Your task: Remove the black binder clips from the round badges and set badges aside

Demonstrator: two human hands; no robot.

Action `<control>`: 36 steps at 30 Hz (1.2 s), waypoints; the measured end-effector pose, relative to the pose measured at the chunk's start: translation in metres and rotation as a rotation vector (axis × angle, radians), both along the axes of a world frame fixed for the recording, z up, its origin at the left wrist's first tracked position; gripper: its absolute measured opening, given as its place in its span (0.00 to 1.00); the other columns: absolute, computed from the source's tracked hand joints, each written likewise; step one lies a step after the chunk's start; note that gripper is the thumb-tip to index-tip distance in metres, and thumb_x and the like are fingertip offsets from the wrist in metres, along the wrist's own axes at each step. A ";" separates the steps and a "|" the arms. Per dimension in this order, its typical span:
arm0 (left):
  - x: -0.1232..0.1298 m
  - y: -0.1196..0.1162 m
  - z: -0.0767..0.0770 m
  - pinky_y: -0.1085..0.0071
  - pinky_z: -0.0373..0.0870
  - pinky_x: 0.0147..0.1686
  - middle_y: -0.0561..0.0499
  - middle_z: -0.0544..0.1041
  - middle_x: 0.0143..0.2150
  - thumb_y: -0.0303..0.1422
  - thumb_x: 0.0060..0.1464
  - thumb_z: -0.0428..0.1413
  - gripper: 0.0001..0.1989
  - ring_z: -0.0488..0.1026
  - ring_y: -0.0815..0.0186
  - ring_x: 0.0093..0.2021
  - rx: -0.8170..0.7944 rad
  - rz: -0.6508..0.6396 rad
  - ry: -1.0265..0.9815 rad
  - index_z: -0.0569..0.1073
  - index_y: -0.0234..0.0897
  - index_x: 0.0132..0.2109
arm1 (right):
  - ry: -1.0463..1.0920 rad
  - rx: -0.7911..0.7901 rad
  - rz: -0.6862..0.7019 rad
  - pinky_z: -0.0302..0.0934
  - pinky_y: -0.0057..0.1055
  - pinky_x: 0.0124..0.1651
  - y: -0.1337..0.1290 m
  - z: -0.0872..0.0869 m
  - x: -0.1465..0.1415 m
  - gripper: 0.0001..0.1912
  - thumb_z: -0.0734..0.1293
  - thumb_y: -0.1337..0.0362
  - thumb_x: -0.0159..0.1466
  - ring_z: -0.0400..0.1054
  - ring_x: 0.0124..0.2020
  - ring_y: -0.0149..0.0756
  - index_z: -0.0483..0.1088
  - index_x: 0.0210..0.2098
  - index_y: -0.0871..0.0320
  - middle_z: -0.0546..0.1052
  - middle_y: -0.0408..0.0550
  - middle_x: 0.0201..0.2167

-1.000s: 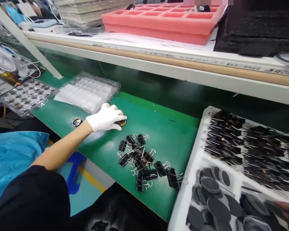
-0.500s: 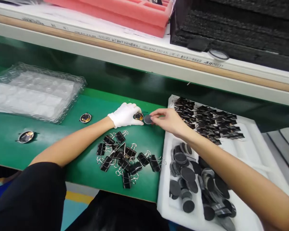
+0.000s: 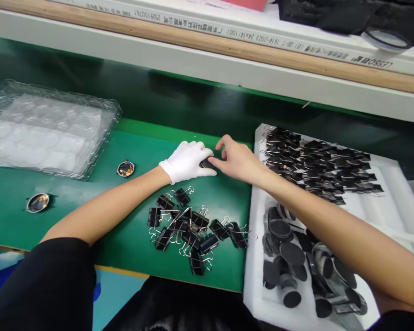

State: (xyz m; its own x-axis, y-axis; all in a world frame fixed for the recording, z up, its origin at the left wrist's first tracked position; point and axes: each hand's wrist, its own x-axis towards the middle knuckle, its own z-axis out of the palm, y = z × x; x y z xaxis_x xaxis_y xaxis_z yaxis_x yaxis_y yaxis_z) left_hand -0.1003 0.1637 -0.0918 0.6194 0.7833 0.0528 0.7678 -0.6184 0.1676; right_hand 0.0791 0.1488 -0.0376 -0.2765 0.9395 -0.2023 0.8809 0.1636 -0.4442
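From the head view, my gloved left hand (image 3: pixel 188 162) pinches around a dark disc (image 3: pixel 205 163) on the green table (image 3: pixel 138 202); my bare right hand (image 3: pixel 239 162), fingers parted, touches it. I'd press lightly, evenly.

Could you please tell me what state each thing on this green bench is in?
Left hand: gloved, fingers around a dark disc
Dark disc: partly hidden
Right hand: bare, thumb at the disc, index finger raised
Two round pieces: apart, faces up
Loose clips: heaped
White foam tray: open, partly filled
Clips in it: in rows
Discs in it: jumbled
Clear plastic tray: lying flat
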 end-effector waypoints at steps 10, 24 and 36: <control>-0.016 0.007 -0.003 0.59 0.66 0.50 0.41 0.75 0.59 0.51 0.63 0.57 0.32 0.73 0.49 0.56 -0.006 -0.027 -0.034 0.68 0.42 0.68 | -0.013 -0.151 0.257 0.50 0.33 0.32 -0.046 0.009 -0.018 0.11 0.65 0.65 0.66 0.66 0.29 0.33 0.72 0.27 0.55 0.77 0.44 0.27; -0.022 0.016 0.002 0.61 0.63 0.48 0.43 0.78 0.55 0.55 0.62 0.57 0.27 0.75 0.50 0.54 0.025 -0.074 0.029 0.77 0.43 0.59 | -0.142 -0.069 -0.099 0.62 0.40 0.39 -0.003 0.001 0.031 0.20 0.61 0.59 0.71 0.74 0.34 0.48 0.70 0.24 0.55 0.76 0.54 0.27; -0.012 0.005 0.006 0.60 0.63 0.42 0.41 0.77 0.51 0.53 0.63 0.56 0.27 0.76 0.50 0.48 0.044 -0.040 0.088 0.76 0.39 0.59 | 0.015 0.253 -0.275 0.45 0.67 0.69 0.042 -0.041 -0.012 0.29 0.45 0.45 0.76 0.51 0.71 0.61 0.62 0.65 0.52 0.62 0.64 0.66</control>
State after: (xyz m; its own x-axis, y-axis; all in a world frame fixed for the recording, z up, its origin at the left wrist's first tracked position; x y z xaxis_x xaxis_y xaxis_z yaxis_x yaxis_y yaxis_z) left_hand -0.1122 0.1687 -0.0853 0.6542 0.7557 0.0307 0.7526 -0.6545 0.0722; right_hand 0.0668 0.1906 -0.0791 -0.0079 0.9988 0.0475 0.9009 0.0277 -0.4331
